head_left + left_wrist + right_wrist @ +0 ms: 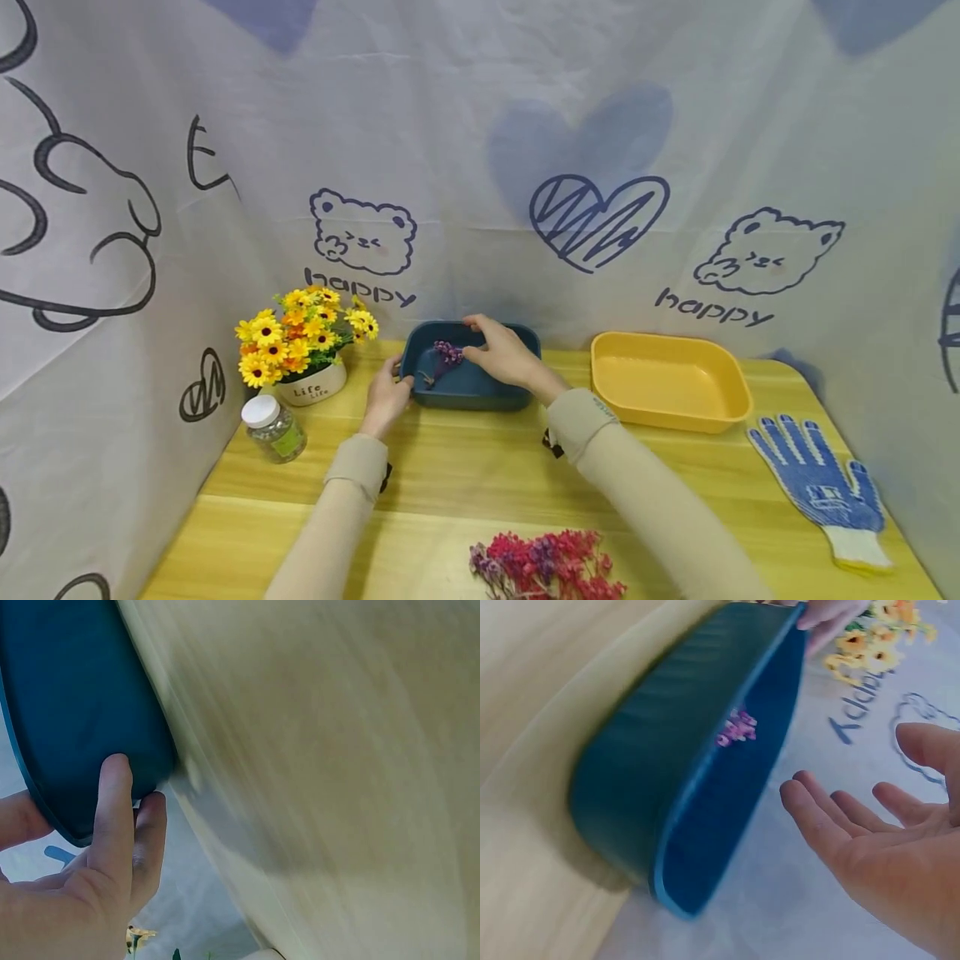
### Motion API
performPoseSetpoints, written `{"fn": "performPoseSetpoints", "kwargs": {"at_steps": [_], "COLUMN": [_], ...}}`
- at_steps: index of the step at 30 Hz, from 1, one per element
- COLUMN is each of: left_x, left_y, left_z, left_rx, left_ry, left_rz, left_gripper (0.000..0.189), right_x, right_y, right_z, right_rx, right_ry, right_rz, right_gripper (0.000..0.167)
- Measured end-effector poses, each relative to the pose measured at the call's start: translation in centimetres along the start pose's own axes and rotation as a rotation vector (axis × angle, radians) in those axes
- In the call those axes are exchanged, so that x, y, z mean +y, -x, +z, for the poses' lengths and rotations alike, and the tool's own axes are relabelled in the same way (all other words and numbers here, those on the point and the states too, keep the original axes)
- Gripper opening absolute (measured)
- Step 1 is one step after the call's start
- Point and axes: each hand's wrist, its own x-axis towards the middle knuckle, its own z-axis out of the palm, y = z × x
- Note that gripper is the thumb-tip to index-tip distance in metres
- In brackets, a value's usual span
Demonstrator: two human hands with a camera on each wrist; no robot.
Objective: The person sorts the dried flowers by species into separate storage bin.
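A dark blue tray [472,400] stands on the wooden table against the cloth backdrop. My left hand [387,396] holds its left end; in the left wrist view several fingers [114,802] lie along the outer wall and the thumb is by the rim. Inside the tray lies a small sprig of purple dried flowers [448,352], stem pointing to the lower left. Above the tray is my right hand [501,354], its fingers spread and holding nothing. The right wrist view shows this hand [885,832] apart from the tray, with the purple blossoms [736,729] partly behind the rim.
A yellow tray [667,379] stands to the right, near a blue-and-white glove [821,487]. Pink and purple dried flowers [551,567] lie at the front edge. At the left are a white-lidded jar [275,429] and a white pot [313,386] of yellow flowers.
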Motion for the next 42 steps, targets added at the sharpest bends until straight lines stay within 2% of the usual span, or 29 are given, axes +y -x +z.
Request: {"fn": "performPoseSetpoints", "kwargs": {"at_steps": [4, 11, 18, 23, 27, 33, 37, 42], "left_x": [-0.1, -0.4, 0.0, 0.3, 0.3, 0.1, 0.0, 0.0], "left_y": [-0.1, -0.2, -0.6, -0.5, -0.3, 0.0, 0.3, 0.3], "left_z": [-0.3, -0.7, -1.0, -1.1, -0.9, -0.5, -0.2, 0.2], "left_rx": [0.006, -0.001, 0.006, 0.006, -0.003, -0.011, -0.004, -0.001], "left_ry": [0.017, 0.049, 0.034, 0.018, 0.016, 0.030, 0.036, 0.045], "left_rz": [0.000, -0.015, 0.000, 0.001, -0.006, -0.013, -0.019, -0.019], "left_gripper": [0.057, 0.058, 0.058, 0.058, 0.057, 0.057, 0.056, 0.055], "right_x": [-0.1, 0.6, 1.5, 1.6, 1.8, 2.5, 3.1, 3.7], "right_y": [2.3, 7.9, 13.3, 16.4, 18.3, 20.3, 21.4, 22.4], "right_z": [-1.6, -3.3, -3.0, -2.2, -1.1, 0.5, 1.4, 2.1], "right_rx": [0.001, -0.081, -0.137, -0.264, -0.376, -0.457, -0.484, -0.463], "right_ry": [-0.007, -0.015, 0.006, 0.086, 0.143, 0.245, 0.261, 0.328], "right_rz": [-0.028, -0.065, -0.092, -0.118, -0.120, -0.139, -0.126, -0.125], "right_gripper": [0.060, 0.066, 0.060, 0.049, 0.042, 0.049, 0.057, 0.064]}}
